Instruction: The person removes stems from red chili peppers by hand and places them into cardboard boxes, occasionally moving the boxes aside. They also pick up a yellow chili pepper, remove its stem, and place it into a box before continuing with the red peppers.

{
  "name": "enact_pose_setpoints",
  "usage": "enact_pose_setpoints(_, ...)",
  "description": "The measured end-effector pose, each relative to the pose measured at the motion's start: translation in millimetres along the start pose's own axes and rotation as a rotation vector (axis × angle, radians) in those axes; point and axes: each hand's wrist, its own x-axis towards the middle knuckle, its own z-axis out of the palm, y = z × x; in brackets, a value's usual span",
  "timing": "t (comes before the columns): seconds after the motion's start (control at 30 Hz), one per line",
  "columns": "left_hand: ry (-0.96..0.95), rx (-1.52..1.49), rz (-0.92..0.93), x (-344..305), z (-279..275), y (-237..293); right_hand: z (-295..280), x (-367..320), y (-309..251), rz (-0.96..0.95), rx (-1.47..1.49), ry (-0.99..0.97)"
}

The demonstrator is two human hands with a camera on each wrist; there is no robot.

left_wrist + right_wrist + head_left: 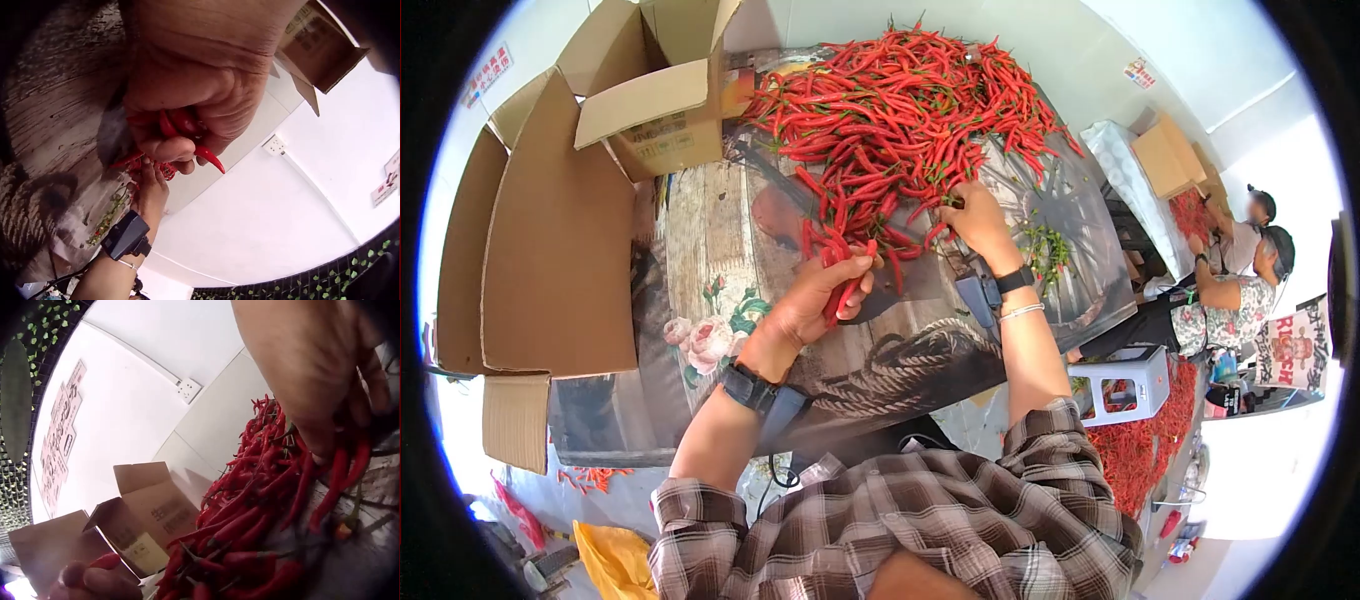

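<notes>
My left hand [812,300] grips several red chili peppers [837,298] in its curled fingers, in front of the pile. In the left wrist view a curved red pepper [211,159] sticks out past the fingertips. At the near right edge of the big pile of red chili peppers [900,110], my right hand [982,222] reaches down with bent fingers. The right wrist view has its thumb and fingers pinching at red peppers [337,478] lying on the table. Green stems show on many of the peppers.
A large open cardboard box [550,240] stands left of the pile on the patterned table [720,235]. Small green bits [1045,250] lie to the right. Beyond are a grey plastic stool [1135,385], more red peppers on the floor [1140,455] and two people at another table.
</notes>
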Motion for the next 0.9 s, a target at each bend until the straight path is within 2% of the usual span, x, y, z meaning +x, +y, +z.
enact_pose_setpoints(0.23,-0.012,-0.004,0.006,0.8,-0.1,-1.4,0.6,-29.0,4.3,-0.079,0.054,0.006)
enact_pose_setpoints(0.3,0.004,-0.033,0.055,0.1,0.1,-3.2,1.1,-32.8,6.5,0.155,0.624,-0.074)
enact_pose_setpoints(0.33,0.004,-0.032,0.055,0.2,-1.4,-3.9,-1.7,-34.2,2.6,0.154,0.625,-0.073)
enact_pose_setpoints(0.4,-0.045,-0.027,0.073,1.5,-5.7,-5.4,-9.8,-36.6,-4.0,0.265,0.901,-0.093)
enact_pose_setpoints(0.5,-0.049,-0.042,0.072,2.0,-5.5,-6.9,-15.5,-37.7,-2.2,0.295,1.046,-0.156)
enact_pose_setpoints(0.73,0.01,-0.032,0.04,-1.0,2.2,-1.9,-16.9,-39.3,-21.4,0.351,1.15,-0.147)
enact_pose_setpoints(0.9,0.049,-0.014,0.062,1.9,-3.0,-6.4,-15.2,-49.3,-56.3,0.154,1.076,-0.214)
